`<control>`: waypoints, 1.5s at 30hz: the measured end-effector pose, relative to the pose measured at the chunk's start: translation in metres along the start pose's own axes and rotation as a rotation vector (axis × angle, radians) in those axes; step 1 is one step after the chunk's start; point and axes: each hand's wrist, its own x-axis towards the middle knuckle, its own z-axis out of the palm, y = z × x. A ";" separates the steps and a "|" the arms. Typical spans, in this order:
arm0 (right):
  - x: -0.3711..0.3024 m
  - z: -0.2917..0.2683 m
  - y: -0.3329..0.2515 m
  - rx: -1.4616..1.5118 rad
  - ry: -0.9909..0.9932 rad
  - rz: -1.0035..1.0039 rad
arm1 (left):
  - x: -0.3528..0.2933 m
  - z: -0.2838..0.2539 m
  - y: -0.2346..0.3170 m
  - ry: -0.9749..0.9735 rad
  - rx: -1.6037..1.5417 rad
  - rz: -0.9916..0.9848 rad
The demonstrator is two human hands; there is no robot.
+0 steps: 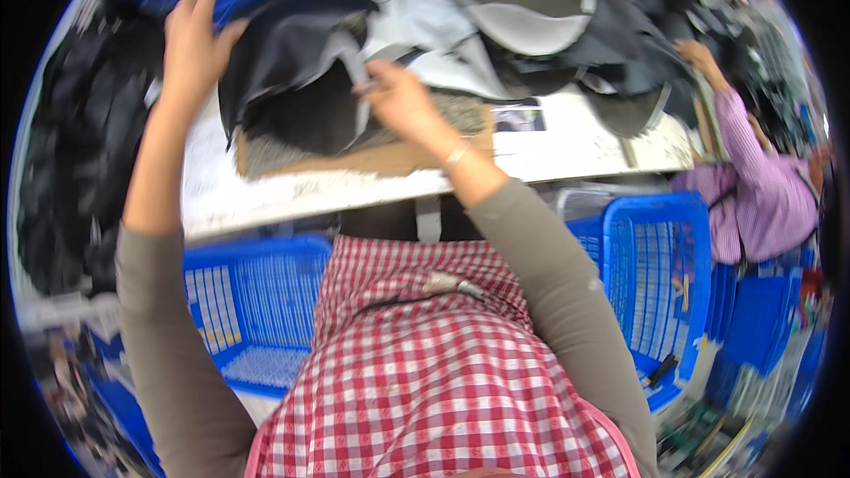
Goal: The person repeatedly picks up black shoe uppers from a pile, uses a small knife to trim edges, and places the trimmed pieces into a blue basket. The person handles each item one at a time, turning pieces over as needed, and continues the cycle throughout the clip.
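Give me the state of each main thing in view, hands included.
Left hand, open, thumb and fingers apart
Right hand, fingers curled, grip too blurred to tell
Dark piece between the hands, bent into a curve
White table, partly covered
Speckled board, flat on the table, partly covered
Lower left basket, open-topped
Lower right basket, open-topped, small dark item inside
Checked apron, worn, creased

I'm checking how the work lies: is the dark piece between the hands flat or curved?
Curved: the dark piece arches, and its pale edge bends around a visible darker inner side.
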 end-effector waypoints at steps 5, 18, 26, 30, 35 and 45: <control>0.003 0.019 0.034 -0.045 0.111 -0.349 | -0.092 0.022 0.086 -0.293 -0.135 0.413; -0.007 0.006 0.043 0.336 0.058 -0.285 | -0.173 0.091 0.012 -0.484 -0.445 -0.124; -0.008 0.011 0.049 0.389 0.135 -0.371 | -0.190 0.072 0.014 -0.469 -0.276 -0.124; -0.009 0.006 0.046 0.347 0.100 -0.382 | -0.197 0.078 0.008 -0.381 -0.263 -0.201; -0.013 0.004 0.043 0.357 0.086 -0.376 | -0.199 0.085 -0.007 -0.333 -0.270 -0.201; -0.014 0.004 0.043 0.347 0.032 -0.339 | -0.210 0.100 -0.020 -0.209 -0.403 -0.247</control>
